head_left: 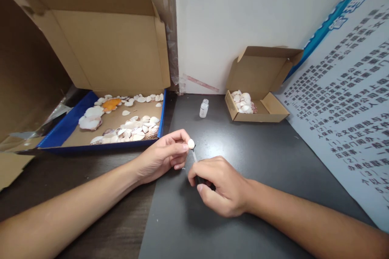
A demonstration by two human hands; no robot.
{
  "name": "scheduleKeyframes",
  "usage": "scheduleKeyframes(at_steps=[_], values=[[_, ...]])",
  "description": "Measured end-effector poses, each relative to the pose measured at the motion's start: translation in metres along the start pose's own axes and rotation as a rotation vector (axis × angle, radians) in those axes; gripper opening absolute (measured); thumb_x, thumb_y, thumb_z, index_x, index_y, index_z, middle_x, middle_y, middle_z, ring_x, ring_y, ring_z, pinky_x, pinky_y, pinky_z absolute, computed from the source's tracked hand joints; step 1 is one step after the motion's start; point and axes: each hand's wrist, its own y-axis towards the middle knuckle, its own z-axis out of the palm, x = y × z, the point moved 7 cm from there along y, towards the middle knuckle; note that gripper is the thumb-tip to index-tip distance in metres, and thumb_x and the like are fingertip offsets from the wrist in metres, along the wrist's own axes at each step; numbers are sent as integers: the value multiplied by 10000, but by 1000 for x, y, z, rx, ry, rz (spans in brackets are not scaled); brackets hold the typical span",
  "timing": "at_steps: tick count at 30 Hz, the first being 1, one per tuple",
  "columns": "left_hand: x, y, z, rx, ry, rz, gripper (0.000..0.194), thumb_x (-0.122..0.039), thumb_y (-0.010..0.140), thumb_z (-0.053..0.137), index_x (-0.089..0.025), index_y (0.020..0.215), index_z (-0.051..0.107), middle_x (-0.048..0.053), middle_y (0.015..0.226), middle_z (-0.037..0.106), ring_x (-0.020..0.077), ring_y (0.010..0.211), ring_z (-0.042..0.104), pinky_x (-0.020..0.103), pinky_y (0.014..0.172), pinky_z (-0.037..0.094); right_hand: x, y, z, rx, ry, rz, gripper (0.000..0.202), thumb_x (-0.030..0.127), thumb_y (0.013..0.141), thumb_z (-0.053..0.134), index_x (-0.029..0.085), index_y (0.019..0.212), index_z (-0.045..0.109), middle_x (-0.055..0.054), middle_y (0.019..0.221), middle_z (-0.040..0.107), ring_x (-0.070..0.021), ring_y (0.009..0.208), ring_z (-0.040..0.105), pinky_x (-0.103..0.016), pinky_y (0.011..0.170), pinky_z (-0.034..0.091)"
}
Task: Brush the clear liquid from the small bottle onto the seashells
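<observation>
Between the thumb and fingertips of my left hand (pixel 166 151) is a small white shell (pixel 191 144), held above the dark grey board. My right hand (pixel 219 186) is closed around the black handle of a small brush (pixel 195 155). The brush's thin, pale stem points up to the shell, and its dark tip is at the shell's lower right edge. A small bottle (pixel 204 108) with whitish contents stands uncapped on the board beyond my hands.
An open blue-sided box (pixel 162 115) at the left holds many shells and an orange piece. At the back right, an open cardboard box (pixel 261 117) contains white shells. A printed sheet (pixel 343 109) rises along the right, and a white panel (pixel 237 12) stands behind.
</observation>
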Motion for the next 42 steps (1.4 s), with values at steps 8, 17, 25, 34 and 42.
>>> scheduleKeyframes(at_steps=[8, 17, 25, 34, 42], values=[[0, 0, 1, -15, 34, -6, 214, -311, 791, 728, -180, 787, 558, -70, 569, 390, 63, 491, 316, 192, 484, 301, 2, -1, 1, 9, -37, -28, 75, 213, 790, 387, 219, 796, 462, 12, 646, 549, -140, 543, 460, -265, 556, 390], [1, 0, -2, -6, -9, -7, 176, -287, 795, 715, -188, 806, 569, -74, 554, 367, 67, 489, 291, 196, 484, 302, 4, -1, 2, 32, -17, -40, 59, 219, 776, 376, 224, 763, 434, 11, 624, 527, -144, 536, 443, -274, 545, 372], [0, 0, -1, -3, -13, 0, 160, -267, 803, 711, -186, 809, 574, -72, 563, 381, 59, 489, 300, 185, 485, 315, 5, 0, 1, 5, 18, -62, 44, 204, 740, 394, 227, 750, 430, 19, 616, 505, -141, 537, 420, -268, 547, 355], [1, 0, -1, -3, -10, 1, 187, -298, 803, 709, -184, 817, 562, -63, 592, 404, 64, 501, 333, 191, 490, 323, 1, -1, 1, 15, -9, -30, 52, 217, 777, 388, 224, 779, 439, 11, 644, 528, -144, 552, 442, -269, 554, 366], [2, 0, -1, -6, 1, -1, 203, -302, 824, 700, -177, 788, 544, -54, 607, 442, 62, 509, 337, 185, 490, 328, 2, -2, -4, -72, 4, -64, 54, 203, 793, 404, 219, 799, 456, 9, 669, 534, -143, 577, 454, -263, 585, 385]])
